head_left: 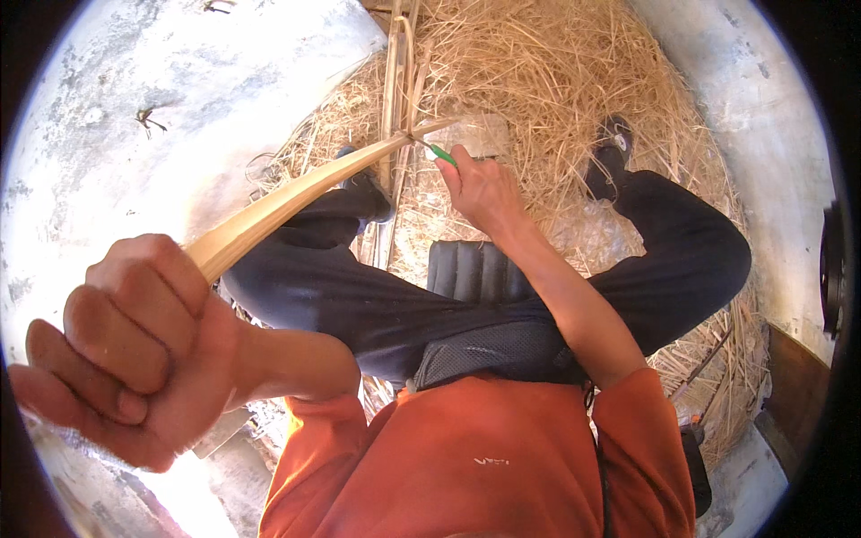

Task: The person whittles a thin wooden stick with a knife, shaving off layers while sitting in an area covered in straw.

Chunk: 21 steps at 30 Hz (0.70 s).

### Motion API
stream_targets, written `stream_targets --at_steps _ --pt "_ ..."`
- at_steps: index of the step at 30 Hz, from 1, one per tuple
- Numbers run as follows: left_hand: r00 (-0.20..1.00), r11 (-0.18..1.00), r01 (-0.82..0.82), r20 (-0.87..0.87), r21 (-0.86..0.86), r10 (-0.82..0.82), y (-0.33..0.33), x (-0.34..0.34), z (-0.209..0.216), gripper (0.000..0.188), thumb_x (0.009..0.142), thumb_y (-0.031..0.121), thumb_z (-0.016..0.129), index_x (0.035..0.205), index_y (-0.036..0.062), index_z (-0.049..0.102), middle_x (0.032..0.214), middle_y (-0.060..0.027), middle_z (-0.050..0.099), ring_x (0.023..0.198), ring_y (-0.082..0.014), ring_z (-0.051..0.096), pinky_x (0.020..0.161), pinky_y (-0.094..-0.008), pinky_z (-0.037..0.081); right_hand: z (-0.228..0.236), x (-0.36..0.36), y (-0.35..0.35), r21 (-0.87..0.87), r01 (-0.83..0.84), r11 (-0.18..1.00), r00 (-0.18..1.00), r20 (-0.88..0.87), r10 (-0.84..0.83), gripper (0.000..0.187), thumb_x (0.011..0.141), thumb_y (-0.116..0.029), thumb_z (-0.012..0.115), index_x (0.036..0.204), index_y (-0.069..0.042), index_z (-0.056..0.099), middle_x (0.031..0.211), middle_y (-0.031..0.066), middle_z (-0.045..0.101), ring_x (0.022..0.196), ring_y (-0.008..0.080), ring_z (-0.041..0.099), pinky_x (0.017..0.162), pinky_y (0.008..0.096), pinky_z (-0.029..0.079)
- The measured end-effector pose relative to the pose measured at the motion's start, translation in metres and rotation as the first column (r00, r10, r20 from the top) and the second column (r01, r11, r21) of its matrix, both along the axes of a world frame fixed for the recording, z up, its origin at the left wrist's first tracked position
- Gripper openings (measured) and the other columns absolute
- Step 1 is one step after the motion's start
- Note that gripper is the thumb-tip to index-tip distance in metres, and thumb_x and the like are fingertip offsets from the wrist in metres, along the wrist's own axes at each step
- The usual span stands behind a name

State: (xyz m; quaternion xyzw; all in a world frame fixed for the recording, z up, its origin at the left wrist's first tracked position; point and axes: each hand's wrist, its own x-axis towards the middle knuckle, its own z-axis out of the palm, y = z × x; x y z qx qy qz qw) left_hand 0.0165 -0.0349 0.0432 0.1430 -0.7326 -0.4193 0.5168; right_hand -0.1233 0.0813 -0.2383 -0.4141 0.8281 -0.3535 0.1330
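Head view, looking down: nearest the lens, the left hand (126, 350) is clenched in a tight fist around the near end of a long bamboo strip (296, 193). Its knuckles are dusty and pale with grime. That strip is flat, smooth and pale yellow, and it runs up and to the right from the fist, narrowing as it goes.

Below the strip lies an orange shirt (466, 457), soft cloth with a small light mark on the chest. Beyond the shirt, under the strip's middle, are dark trousers (377, 296) on crossed legs, and a black ribbed pad (471, 269) rests on the lap beside a dark mesh piece.

At the strip's far end, the right hand (484, 193) is closed around a tool with a green handle (441, 154). The tool's tip meets the strip where it splits into thin slivers; the blade itself is too small to make out.

Farther from the strip, a mound of dry straw-like shavings (556, 81) spreads out, golden, stringy and tangled. More upright bamboo strips (399, 81) stand past the split end. A dark shoe (610, 157) sits on the shavings to the right of the strip's end. Pale, mottled concrete floor (161, 99) lies left of the strip.
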Motion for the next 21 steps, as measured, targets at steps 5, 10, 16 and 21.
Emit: stream_targets --at_steps 5,10,16,21 --pt "0.749 0.738 0.663 -0.092 0.125 -0.656 0.015 0.002 -0.007 0.035 0.093 0.03 0.031 0.061 0.0157 0.032 0.049 0.0044 0.013 0.035 -0.011 0.014 0.04 -0.0287 0.024 0.041 0.007 0.014 0.04 0.03 0.999 0.993 0.117 -0.035 0.037 0.095 -0.033 0.043 0.083 0.0 0.054 0.057 0.0227 0.055 0.055 0.0425 0.056 0.053 0.0496 0.044" --pt "0.801 0.796 0.596 -0.139 0.104 -0.582 0.02 -0.006 -0.008 0.036 0.095 0.034 0.028 0.062 0.0189 0.03 0.047 0.0045 0.01 0.031 -0.01 0.009 0.033 -0.0275 0.016 0.088 0.013 0.014 -0.034 -0.059 0.998 0.964 0.259 0.066 0.041 0.095 -0.036 0.04 0.085 0.0 0.055 0.061 0.023 0.058 0.061 0.0438 0.057 0.058 0.0506 0.046" --pt "0.833 0.843 0.536 -0.196 0.047 -0.518 0.009 -0.003 -0.01 0.038 0.095 0.034 0.028 0.061 0.0183 0.03 0.046 0.0045 0.014 0.032 -0.0096 0.009 0.034 -0.0256 0.015 0.002 0.0 -0.004 0.17 -0.006 0.985 1.0 -0.004 0.007 0.035 0.095 -0.031 0.041 0.091 0.0 0.056 0.071 0.0204 0.062 0.068 0.0403 0.062 0.063 0.0471 0.049" --pt "0.809 0.825 0.565 -0.206 0.017 -0.55 -0.008 0.004 -0.01 0.04 0.096 0.034 0.028 0.06 0.0178 0.03 0.045 0.0047 0.018 0.034 -0.0089 0.011 0.034 -0.0243 0.016 -0.103 -0.047 0.071 0.525 -0.036 0.85 0.985 0.161 -0.057 0.046 0.094 -0.035 0.037 0.124 -0.003 0.05 0.106 0.027 0.06 0.097 0.0377 0.059 0.086 0.0445 0.045"
